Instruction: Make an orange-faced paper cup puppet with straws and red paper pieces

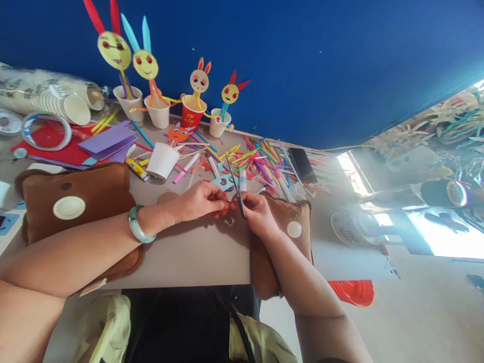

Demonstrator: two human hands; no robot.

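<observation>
Left hand (202,201) pinching a small red piece (232,205), right hand (260,214) closed around scissors (238,193) with blades toward the far side, I work above the near part of the table (212,257), between two brown cushions (102,186). Beyond, a white cup (163,161) stands left of heaped straws (264,166); four cup puppets (158,113) line the blue wall (283,65).

Gold characters (188,119) on the red paper cup (195,109); the lower one legible as 印
</observation>
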